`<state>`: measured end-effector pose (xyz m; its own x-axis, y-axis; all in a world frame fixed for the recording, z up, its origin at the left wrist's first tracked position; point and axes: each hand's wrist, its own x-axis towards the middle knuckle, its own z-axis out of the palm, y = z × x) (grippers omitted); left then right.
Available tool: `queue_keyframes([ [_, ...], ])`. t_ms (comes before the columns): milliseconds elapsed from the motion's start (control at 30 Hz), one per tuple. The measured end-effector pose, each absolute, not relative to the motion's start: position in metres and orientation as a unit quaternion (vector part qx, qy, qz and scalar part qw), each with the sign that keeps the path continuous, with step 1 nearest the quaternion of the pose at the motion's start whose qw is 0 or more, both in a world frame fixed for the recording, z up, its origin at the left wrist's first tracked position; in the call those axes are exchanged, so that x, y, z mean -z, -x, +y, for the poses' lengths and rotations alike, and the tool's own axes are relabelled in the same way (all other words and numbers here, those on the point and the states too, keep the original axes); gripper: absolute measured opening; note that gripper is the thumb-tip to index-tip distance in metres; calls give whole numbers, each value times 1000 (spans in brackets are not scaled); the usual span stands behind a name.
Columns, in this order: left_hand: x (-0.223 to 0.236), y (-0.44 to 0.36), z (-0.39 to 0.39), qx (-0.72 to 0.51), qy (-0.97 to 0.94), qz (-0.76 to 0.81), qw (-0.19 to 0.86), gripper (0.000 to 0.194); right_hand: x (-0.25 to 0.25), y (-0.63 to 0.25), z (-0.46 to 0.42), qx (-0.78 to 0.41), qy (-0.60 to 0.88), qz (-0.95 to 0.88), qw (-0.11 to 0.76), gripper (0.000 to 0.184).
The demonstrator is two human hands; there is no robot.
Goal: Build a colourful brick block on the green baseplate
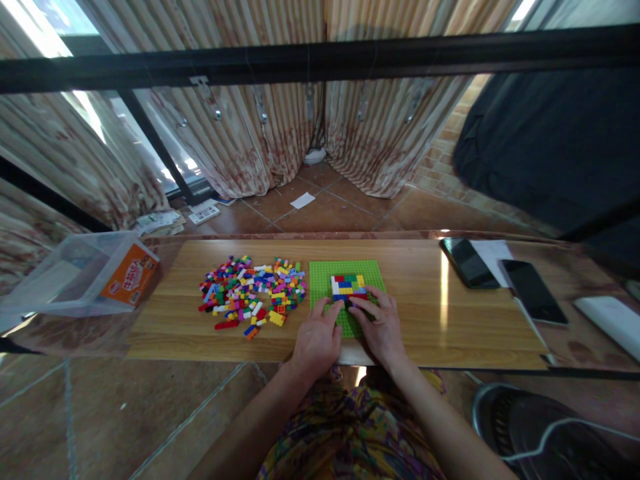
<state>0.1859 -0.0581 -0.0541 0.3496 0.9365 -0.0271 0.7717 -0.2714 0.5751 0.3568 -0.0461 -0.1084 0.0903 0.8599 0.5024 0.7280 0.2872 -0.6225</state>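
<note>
A green studded baseplate [320,273] lies on the wooden board, carrying a small block of toy bricks [345,287] in red, green, white, yellow and blue. At the near side of these bricks, my left hand [317,337] rests over the plate's front left part, thumb and index finger apart, with the thumb tip close to the bricks. My right hand [384,328] reaches in from the right, its fingertips closed about a dark red brick [359,296] at the block's near right edge. The fingers partly cover that brick and the front of the plate.
Left of the plate spreads a heap of loose coloured bricks [255,287]. A clear plastic box [85,267] with an orange label stands at the far left. Two phones [469,263] and white paper [493,259] lie to the right. A dark rail [310,63] crosses before the curtains.
</note>
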Motion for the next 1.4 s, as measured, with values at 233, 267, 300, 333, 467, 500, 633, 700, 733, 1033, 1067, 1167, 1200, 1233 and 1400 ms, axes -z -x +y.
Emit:
queue_keyframes([
  [233,53,-187,-58,-140,-788,549,242,53,110,-356,-44,-94,595,-656,456,14],
  [267,53,-187,-58,-139,-789,549,240,53,110,-355,-43,-93,596,-655,455,14],
  [300,53,-187,-58,-137,-790,548,238,53,110,-355,-43,-92,597,-655,454,14],
  [333,53,-187,-58,-136,-793,546,236,53,110,-355,-43,-91,598,-655,453,14],
  [467,56,-188,-59,-133,-804,535,221,53,111,-356,-44,-85,595,-659,452,15],
  [500,56,-188,-60,-132,-806,534,217,53,111,-357,-45,-80,594,-660,453,16],
  [633,56,-189,-60,-122,-807,539,209,52,110,-359,-46,-54,589,-675,442,16],
  [700,56,-189,-60,-118,-806,540,210,52,107,-360,-46,-40,585,-692,422,17],
  [733,57,-189,-60,-117,-806,541,210,52,105,-360,-46,-34,581,-703,409,18],
  [1033,64,-190,-60,-126,-809,541,192,52,61,-357,-36,-10,541,-812,221,18],
  [1067,64,-190,-60,-124,-808,543,191,52,58,-356,-35,-7,536,-818,207,19],
  [1167,63,-191,-60,-116,-809,544,191,52,56,-352,-34,4,529,-829,179,21],
  [1200,63,-191,-60,-113,-810,543,190,52,59,-352,-35,7,531,-828,179,21],
  [1233,63,-191,-60,-111,-812,542,188,53,62,-352,-36,6,533,-826,185,21],
  [1400,64,-193,-61,-95,-818,543,165,59,84,-358,-44,-45,556,-767,318,23],
])
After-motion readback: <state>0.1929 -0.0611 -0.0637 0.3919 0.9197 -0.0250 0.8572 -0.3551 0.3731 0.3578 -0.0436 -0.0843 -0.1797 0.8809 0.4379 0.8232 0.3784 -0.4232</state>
